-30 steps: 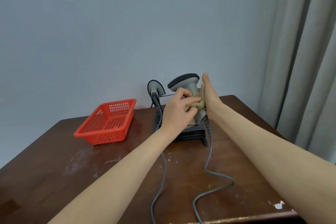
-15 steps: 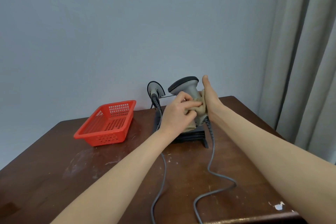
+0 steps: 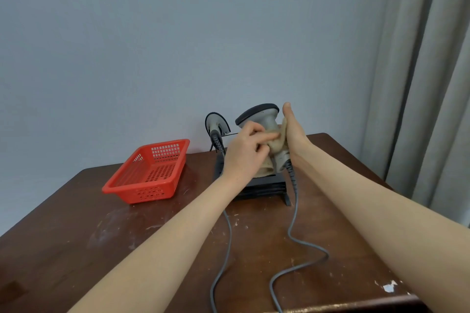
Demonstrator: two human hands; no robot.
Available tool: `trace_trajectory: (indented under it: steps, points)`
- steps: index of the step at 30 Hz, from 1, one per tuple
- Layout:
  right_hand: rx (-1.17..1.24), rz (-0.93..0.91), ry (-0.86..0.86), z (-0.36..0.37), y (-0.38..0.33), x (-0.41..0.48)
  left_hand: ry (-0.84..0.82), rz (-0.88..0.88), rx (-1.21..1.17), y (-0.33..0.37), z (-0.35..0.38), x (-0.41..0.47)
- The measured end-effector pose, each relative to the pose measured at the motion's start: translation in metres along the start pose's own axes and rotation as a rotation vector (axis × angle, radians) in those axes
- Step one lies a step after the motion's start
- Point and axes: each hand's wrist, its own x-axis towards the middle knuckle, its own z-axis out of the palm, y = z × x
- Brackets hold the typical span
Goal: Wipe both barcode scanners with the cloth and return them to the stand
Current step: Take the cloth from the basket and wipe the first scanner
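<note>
Left hand [image 3: 244,153] crept sideways, pinching cloth [image 3: 276,144] on lifted scanner [image 3: 263,119]; right hand [image 3: 296,140] backs it, grip hidden. Mid-wipe; other scanner [image 3: 215,126] in stand [image 3: 262,187], far edge of tabletop [image 3: 152,236].

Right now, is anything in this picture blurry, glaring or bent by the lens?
Head view: the left hand looks slightly smeared at its fingers on the cloth, while the scanner against the right hand is fairly sharp. Head view again: the curtain folds lean, a wide-angle effect; the light is soft and even, with faint shadow beside the red basket and no glare.
</note>
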Motion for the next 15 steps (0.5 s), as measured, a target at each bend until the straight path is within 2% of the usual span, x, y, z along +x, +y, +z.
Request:
trace_trajectory:
  steps: [2,4,10,12,15]
  points:
    - [0.021,-0.015,-0.004,0.002,0.003,0.001,0.044,-0.106,0.033,-0.003,-0.003,0.011]
    - [0.039,-0.022,-0.002,0.004,0.001,0.000,0.061,-0.135,0.055,-0.003,-0.002,0.015]
    - [0.027,-0.007,0.072,-0.007,-0.007,-0.001,-0.109,0.078,0.026,-0.006,-0.005,-0.009]
    - [0.046,-0.020,0.074,-0.010,-0.010,-0.003,-0.113,-0.050,0.083,-0.015,-0.011,-0.006]
    - [0.011,-0.017,0.071,-0.009,-0.011,-0.003,-0.079,-0.400,0.075,-0.021,-0.016,0.005]
